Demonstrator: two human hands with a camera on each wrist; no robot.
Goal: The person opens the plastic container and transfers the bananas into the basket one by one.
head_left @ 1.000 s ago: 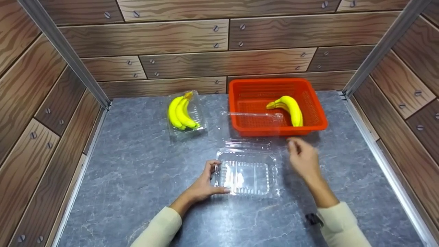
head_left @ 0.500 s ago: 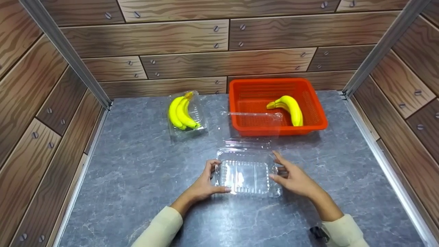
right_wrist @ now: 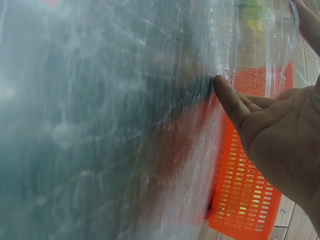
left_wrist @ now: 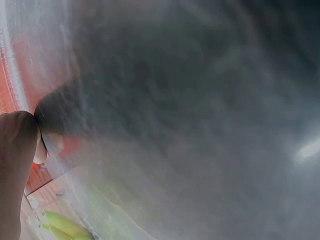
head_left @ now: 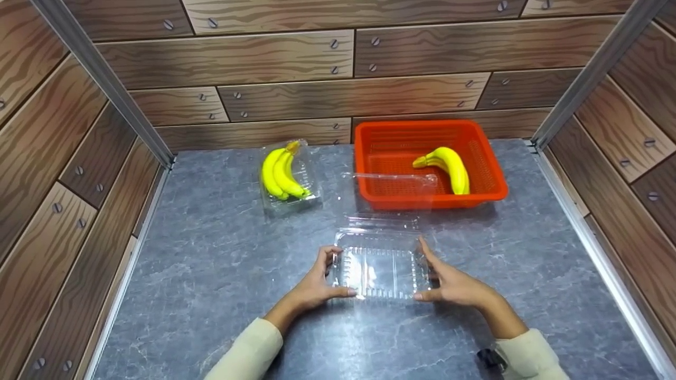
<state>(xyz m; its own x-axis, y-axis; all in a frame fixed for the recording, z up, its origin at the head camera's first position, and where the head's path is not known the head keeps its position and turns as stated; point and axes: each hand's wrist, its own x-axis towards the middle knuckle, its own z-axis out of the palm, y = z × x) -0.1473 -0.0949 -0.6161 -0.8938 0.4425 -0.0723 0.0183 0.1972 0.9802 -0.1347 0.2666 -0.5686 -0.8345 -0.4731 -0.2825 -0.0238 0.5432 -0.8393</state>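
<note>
An unfolded clear plastic clamshell container point(head_left: 377, 272) lies in the middle of the table in the head view, its tray holding nothing. Its raised lid point(head_left: 388, 191) points away from me and overlaps the basket's front left in this view. My left hand point(head_left: 311, 287) grips the tray's left side, thumb at the near corner and fingers at the far one. At the opposite side, my right hand point(head_left: 460, 287) spans the tray in the same way, thumb low and forefinger toward the back. The right wrist view shows the right fingers point(right_wrist: 232, 102) against the clear plastic.
A red plastic basket point(head_left: 438, 200) stands at the back right with a yellow banana bunch point(head_left: 454, 169) inside. Left of it, another clear container point(head_left: 311, 203) holds yellow bananas point(head_left: 282, 177). Wood-patterned walls point(head_left: 285, 58) enclose the table on the back and both sides.
My right hand has come from near the basket's front edge down to the tray's right side, and its thumb has slid to the near corner. The left hand has stayed in place.
</note>
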